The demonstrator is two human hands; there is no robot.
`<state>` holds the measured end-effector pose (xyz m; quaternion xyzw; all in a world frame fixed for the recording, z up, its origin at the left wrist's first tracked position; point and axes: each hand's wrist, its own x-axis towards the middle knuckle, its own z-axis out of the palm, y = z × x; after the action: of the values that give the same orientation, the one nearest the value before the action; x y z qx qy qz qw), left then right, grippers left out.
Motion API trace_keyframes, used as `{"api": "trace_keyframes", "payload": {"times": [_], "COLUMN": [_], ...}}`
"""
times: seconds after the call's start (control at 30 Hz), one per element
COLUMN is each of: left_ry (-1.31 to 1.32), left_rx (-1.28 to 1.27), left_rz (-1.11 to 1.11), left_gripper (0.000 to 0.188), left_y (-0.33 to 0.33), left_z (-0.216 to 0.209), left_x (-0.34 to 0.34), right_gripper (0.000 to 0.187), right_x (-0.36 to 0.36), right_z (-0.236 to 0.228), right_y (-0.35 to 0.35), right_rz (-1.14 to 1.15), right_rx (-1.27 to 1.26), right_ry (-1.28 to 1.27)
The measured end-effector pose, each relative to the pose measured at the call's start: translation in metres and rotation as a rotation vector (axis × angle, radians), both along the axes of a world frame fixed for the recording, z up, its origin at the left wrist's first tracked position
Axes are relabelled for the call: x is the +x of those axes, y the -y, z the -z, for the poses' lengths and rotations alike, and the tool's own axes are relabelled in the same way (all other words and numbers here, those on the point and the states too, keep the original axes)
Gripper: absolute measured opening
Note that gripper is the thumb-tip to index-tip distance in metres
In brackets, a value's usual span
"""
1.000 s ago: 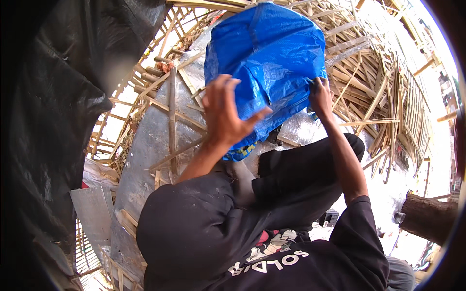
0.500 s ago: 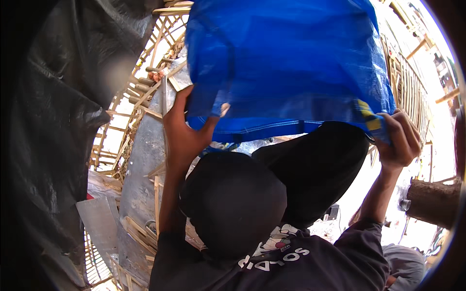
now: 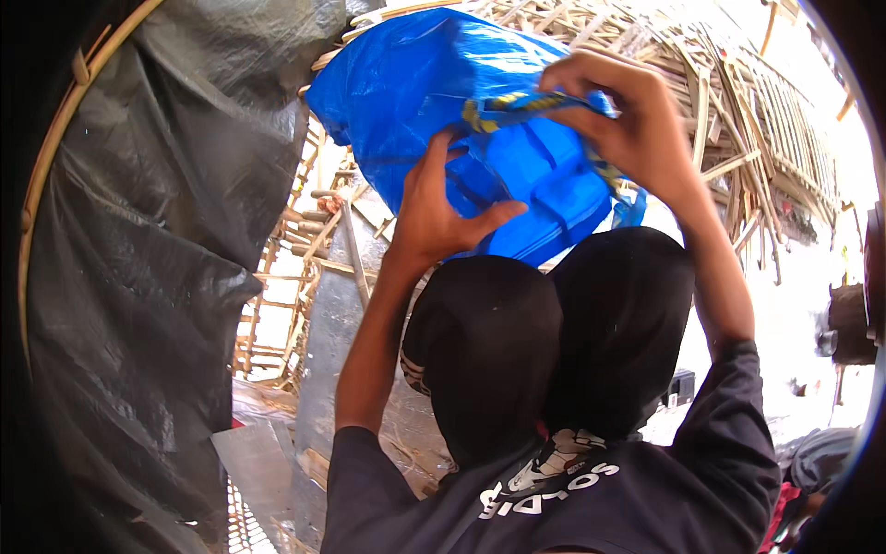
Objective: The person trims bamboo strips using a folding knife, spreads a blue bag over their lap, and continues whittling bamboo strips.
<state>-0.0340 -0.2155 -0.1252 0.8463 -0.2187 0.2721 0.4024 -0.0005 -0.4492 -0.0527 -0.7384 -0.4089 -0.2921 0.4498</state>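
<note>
In front of my knees point(image 3: 489, 342) is a large blue plastic bag point(image 3: 378, 102), tilted, with its mouth partly toward me and its creased inside showing. My right hand point(image 3: 628, 120) is closed on a yellow-and-blue strap point(image 3: 508, 103) at the bag's rim, on the far right side. Across the mouth, my left hand point(image 3: 443, 208) has its thumb stretched away from the fingers. Its fingertips rest against or just inside the rim; nothing is gripped between thumb and fingers. The bag's underside and any contents are hidden.
A black plastic sheet point(image 3: 157, 231) hangs along the left. Beyond the bag lie piled wooden sticks point(image 3: 720, 102) and a slatted fence. Grey boards point(image 3: 258, 471) lean at lower left. Another person's clothing point(image 3: 821, 471) shows at lower right.
The bag has dropped lower and tipped so its opening faces me. My right hand has moved inward and up with the strap; my left hand has shifted right, off the bag's left edge.
</note>
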Motion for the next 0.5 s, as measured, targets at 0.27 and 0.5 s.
{"api": "trace_keyframes", "payload": {"times": [0.27, 0.5], "left_ry": [0.283, 0.431], "left_rx": [0.057, 0.438], "left_rz": [-0.448, -0.278], "left_gripper": [0.029, 0.044], "left_y": [-0.022, -0.046], "left_z": [-0.018, -0.024], "left_x": [0.001, -0.099], "right_gripper": [0.085, 0.036], "right_x": [0.0, -0.062], "right_z": [0.06, 0.091], "right_y": [-0.01, 0.083], "right_rz": [0.621, 0.163], "right_rx": [-0.13, 0.352], "right_ry": [0.055, -0.224]}}
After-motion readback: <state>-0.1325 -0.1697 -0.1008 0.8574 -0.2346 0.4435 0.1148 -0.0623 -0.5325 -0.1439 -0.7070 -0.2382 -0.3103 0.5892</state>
